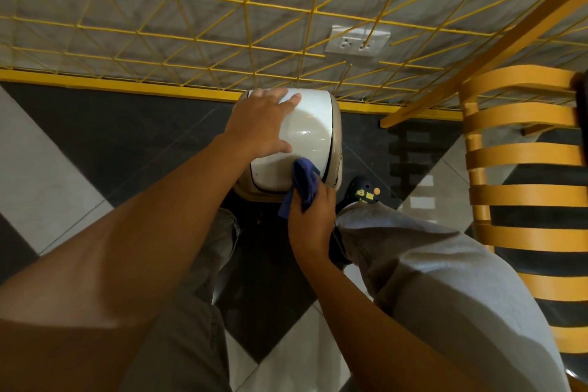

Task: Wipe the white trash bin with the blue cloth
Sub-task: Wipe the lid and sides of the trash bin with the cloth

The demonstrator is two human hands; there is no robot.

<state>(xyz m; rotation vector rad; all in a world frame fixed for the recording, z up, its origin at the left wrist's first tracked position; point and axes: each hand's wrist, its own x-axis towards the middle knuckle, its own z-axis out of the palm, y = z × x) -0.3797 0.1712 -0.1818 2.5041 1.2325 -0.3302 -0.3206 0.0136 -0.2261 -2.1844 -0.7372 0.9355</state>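
The white trash bin (pixel 310 134) stands on the floor against the wall, seen from above, with a glossy domed lid and a beige body. My left hand (pixel 261 124) lies flat on the lid's left side, fingers spread and straight. My right hand (pixel 313 216) grips the bunched blue cloth (pixel 304 186) and holds it against the lid's near right edge. Part of the cloth hangs down below my fingers.
A wall with a yellow wire grid (pixel 241 9) and a white socket plate (pixel 356 41) rises just behind the bin. A yellow slatted chair (pixel 521 153) stands to the right. My legs and one dark shoe (pixel 364 191) are close to the bin on the black-and-white tiled floor.
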